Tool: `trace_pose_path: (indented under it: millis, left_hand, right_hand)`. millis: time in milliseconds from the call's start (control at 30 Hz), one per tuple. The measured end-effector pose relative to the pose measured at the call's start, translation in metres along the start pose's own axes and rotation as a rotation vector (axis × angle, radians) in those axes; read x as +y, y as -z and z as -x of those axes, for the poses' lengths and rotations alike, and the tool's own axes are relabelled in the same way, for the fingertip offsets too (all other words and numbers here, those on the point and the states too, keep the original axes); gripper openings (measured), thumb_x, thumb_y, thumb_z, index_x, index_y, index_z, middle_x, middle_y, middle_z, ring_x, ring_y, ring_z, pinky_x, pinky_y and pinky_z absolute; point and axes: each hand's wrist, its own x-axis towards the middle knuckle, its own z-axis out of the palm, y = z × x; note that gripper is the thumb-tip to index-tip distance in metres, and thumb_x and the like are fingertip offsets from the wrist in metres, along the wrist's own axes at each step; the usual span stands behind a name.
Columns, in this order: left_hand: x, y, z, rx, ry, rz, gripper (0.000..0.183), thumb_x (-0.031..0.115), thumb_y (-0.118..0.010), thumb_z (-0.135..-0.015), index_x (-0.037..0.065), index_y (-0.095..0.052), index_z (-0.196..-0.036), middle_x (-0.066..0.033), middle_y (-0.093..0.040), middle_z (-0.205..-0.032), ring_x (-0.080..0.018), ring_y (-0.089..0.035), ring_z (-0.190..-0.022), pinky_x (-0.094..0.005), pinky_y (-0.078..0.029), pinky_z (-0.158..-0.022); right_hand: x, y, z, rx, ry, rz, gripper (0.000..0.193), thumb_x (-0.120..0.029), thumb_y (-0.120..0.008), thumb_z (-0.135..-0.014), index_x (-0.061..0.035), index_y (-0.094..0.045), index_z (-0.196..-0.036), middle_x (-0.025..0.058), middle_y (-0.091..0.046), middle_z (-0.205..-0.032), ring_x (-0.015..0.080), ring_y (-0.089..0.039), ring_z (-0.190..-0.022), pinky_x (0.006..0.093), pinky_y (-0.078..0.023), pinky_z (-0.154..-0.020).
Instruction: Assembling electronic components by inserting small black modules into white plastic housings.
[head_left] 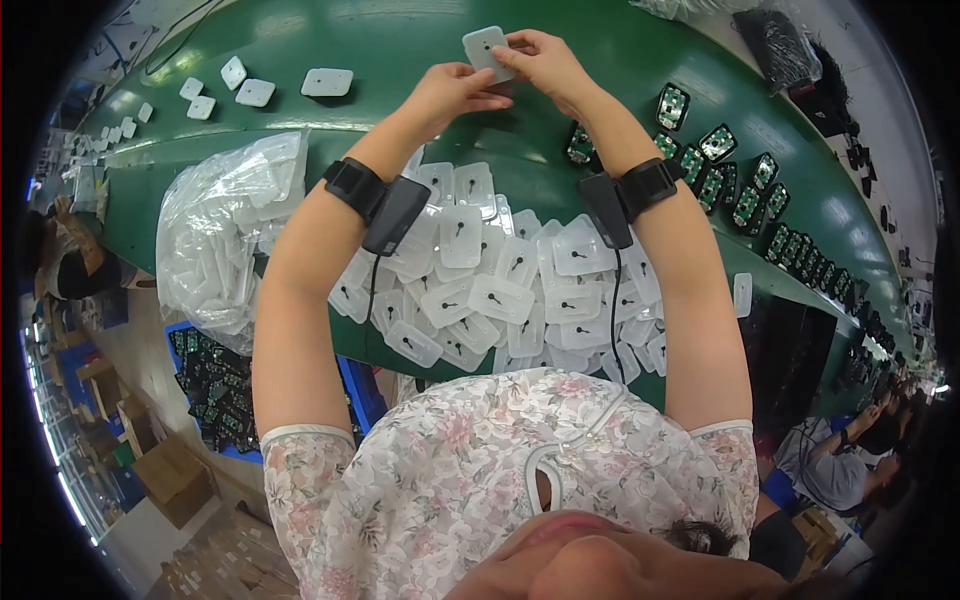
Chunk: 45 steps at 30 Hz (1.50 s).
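Note:
Far out over the green table, a small white plastic case with rounded corners and a dark hole is held up off the surface. My right hand grips its right edge between thumb and fingers. At the lower edge of the case, my left hand pinches it, the other fingers stretched out below. Between my forearms lies a heap of translucent white plastic covers, many showing a short dark mark in the middle. A black strapped device sits on each forearm, with a cable hanging down.
Several white cases stand at the far left of the green table. A clear plastic bag of covers lies left of the heap. Green circuit boards in black housings line the right. A blue crate holds more boards. Other people sit at both sides.

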Motion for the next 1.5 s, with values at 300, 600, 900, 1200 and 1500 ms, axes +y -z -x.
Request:
trace_pose_path:
  millis: [300, 600, 900, 1200, 1500]
  left_hand:
    - [0.008, 0.018, 0.005, 0.136, 0.030, -0.284, 0.051, 0.028, -0.059, -0.086, 0.000, -0.037, -0.123, -0.0148, -0.060, -0.093, -0.0179, -0.064, -0.068, -0.0242, -0.052, -0.057]
    - [0.006, 0.046, -0.012, 0.239, 0.043, -0.265, 0.045, 0.021, -0.057, -0.087, 0.001, -0.039, -0.123, -0.0175, -0.060, -0.092, -0.0223, -0.064, -0.064, -0.0280, -0.056, -0.056]
    - [0.017, 0.064, -0.019, 0.372, 0.136, -0.771, 0.064, 0.047, -0.059, -0.081, 0.001, -0.042, -0.121, -0.0118, -0.061, -0.070, -0.0138, -0.056, -0.051, -0.0245, -0.040, -0.042]
    - [0.020, 0.039, 0.062, 0.233, 0.002, -1.856, 0.067, 0.063, -0.054, -0.074, 0.000, -0.047, -0.095, -0.0186, -0.063, -0.081, -0.0359, -0.062, -0.076, -0.0428, -0.048, -0.064]
    - [-0.001, 0.032, 0.077, 0.140, 0.030, -1.830, 0.051, 0.040, -0.063, -0.075, 0.003, -0.042, -0.102, -0.0174, -0.061, -0.090, -0.0350, -0.060, -0.084, -0.0425, -0.049, -0.068]
  right_hand:
    - [0.030, -0.014, -0.036, -0.165, 0.091, 0.295, 0.030, -0.020, -0.063, -0.081, -0.0031, -0.061, -0.105, 0.0061, -0.064, -0.087, 0.0127, -0.058, -0.078, 0.0260, -0.046, -0.070]
    - [-0.008, 0.005, -0.015, 0.089, 0.138, 0.775, 0.038, -0.041, -0.058, -0.080, -0.0080, -0.063, -0.099, 0.0092, -0.064, -0.089, 0.0246, -0.061, -0.083, 0.0323, -0.047, -0.072]
    - [-0.008, 0.037, 0.053, -0.032, 0.098, 1.654, 0.060, -0.065, -0.042, -0.078, -0.0112, -0.067, -0.069, 0.0050, -0.063, -0.065, 0.0219, -0.063, -0.065, 0.0319, -0.046, -0.056]
    - [-0.009, 0.031, 0.058, -0.056, -0.027, 1.632, 0.053, -0.059, -0.048, -0.079, -0.0105, -0.067, -0.073, 0.0040, -0.064, -0.068, 0.0197, -0.064, -0.067, 0.0329, -0.046, -0.057]
    - [-0.014, 0.046, 0.059, 0.102, 0.028, 0.859, 0.046, -0.038, -0.065, -0.073, -0.0059, -0.059, -0.105, 0.0138, -0.062, -0.094, 0.0254, -0.060, -0.088, 0.0336, -0.047, -0.077]
